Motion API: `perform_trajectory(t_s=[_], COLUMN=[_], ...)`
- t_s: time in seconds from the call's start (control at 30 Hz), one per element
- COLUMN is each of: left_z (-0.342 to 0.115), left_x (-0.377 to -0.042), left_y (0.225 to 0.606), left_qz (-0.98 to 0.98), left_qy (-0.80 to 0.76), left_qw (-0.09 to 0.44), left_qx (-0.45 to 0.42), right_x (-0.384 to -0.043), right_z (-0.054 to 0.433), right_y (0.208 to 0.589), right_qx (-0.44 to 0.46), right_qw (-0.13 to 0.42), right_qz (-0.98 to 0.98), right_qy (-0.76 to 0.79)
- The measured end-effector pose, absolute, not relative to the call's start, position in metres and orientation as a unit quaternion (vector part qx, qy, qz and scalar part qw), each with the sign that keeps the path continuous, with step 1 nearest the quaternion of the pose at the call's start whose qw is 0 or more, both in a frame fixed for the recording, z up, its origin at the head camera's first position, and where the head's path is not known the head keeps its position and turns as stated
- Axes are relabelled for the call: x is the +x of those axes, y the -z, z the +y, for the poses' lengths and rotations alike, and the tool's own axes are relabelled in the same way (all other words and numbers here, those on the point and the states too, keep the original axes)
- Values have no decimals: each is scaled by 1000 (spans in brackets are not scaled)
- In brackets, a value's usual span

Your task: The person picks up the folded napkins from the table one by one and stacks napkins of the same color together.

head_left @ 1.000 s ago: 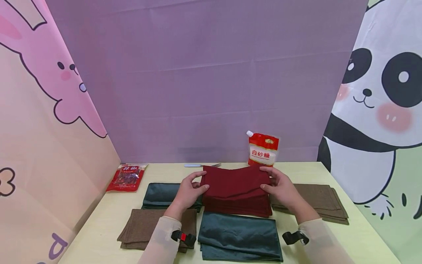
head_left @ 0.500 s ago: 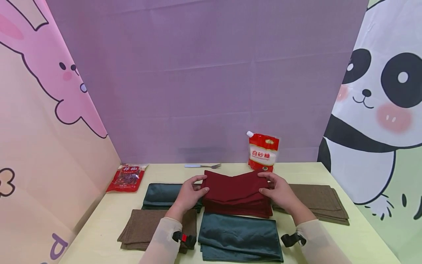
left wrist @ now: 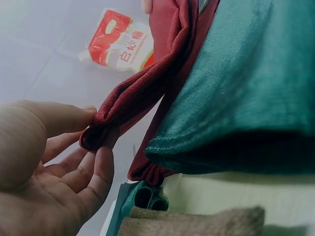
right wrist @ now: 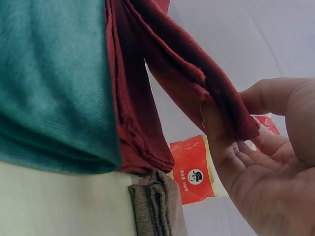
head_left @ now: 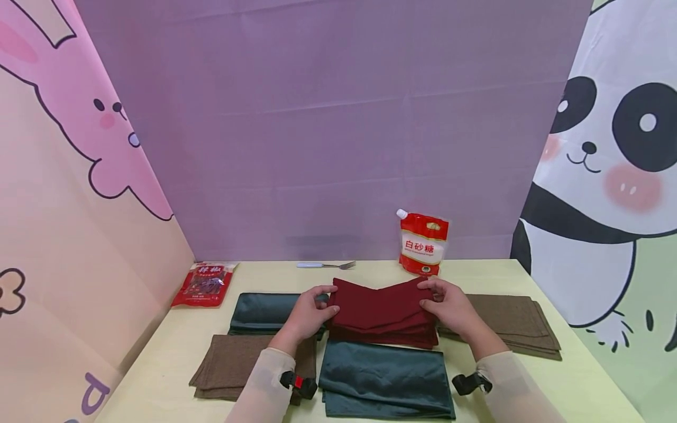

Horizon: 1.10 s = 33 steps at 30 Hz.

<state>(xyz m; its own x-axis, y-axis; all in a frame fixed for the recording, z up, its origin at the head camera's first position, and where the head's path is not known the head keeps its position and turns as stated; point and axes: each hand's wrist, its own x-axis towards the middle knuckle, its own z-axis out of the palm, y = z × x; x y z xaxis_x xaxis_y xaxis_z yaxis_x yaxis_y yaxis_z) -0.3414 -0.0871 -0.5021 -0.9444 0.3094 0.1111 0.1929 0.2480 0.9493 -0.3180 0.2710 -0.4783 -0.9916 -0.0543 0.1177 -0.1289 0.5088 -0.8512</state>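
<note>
A folded dark red cloth [head_left: 378, 305] sags in the middle between my two hands. My left hand [head_left: 308, 314] pinches its left end between thumb and fingers; the left wrist view shows the layered fold [left wrist: 133, 96] in that grip. At the opposite end, my right hand [head_left: 453, 306] pinches the cloth's corner [right wrist: 231, 108] in the same way. Close beneath lies another folded dark red cloth [head_left: 386, 338], mostly covered by the held one in the head view. A folded teal satin cloth [head_left: 386, 379] lies just in front, looming large in both wrist views.
Left of the red cloths lie a second teal cloth [head_left: 264, 311] and a folded brown cloth [head_left: 230, 364]. Another brown cloth [head_left: 510, 320] lies to the right. Behind are a fork [head_left: 325, 265], a red-and-white sugar pouch [head_left: 423, 244] and a red chili packet [head_left: 205, 285].
Both hands have lowered the held red cloth slightly toward the lower one. Its back edge has dropped, uncovering the fork's tines and the pouch's base.
</note>
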Motion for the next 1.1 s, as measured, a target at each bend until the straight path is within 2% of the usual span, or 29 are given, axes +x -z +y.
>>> perform_trajectory(t_s=[0.53, 1.1], left_z=[-89, -90], left_x=[-343, -340], left_y=[505, 503], left_qz=[821, 854], left_qy=[-545, -499], left_qw=[37, 41], left_qx=[163, 145], right_x=[-323, -323], right_z=[277, 277], right_y=[486, 490], right_qx=[32, 58], right_qw=[28, 33], right_qz=[-884, -930], right_qy=[-465, -361])
